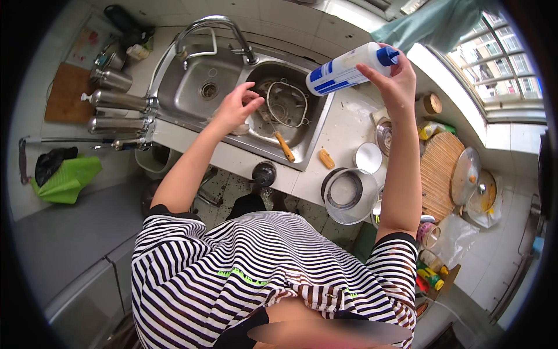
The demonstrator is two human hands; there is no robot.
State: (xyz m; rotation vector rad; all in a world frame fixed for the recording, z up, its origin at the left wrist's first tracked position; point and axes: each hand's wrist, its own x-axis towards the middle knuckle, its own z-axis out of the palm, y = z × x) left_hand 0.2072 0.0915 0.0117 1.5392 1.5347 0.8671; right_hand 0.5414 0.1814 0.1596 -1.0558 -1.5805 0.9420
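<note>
The left hand [235, 107] is reaching over the double stainless-steel sink [192, 75], its fingers [251, 99] spread loose and curled, gripping nothing. Just beyond the fingertips a round wire rack [288, 103] is lying in the right basin, and below them a wooden-handled utensil [283, 145] is resting across the basin floor. Farther right, the right hand [395, 78] is holding up a white plastic squeeze bottle with blue label and blue cap [349, 68], fingers wrapped around its cap end, the bottle's base tilting down toward the basin. Below that hand's wrist, a round steel pot [349, 195] is sitting on the white counter [343, 128].
</note>
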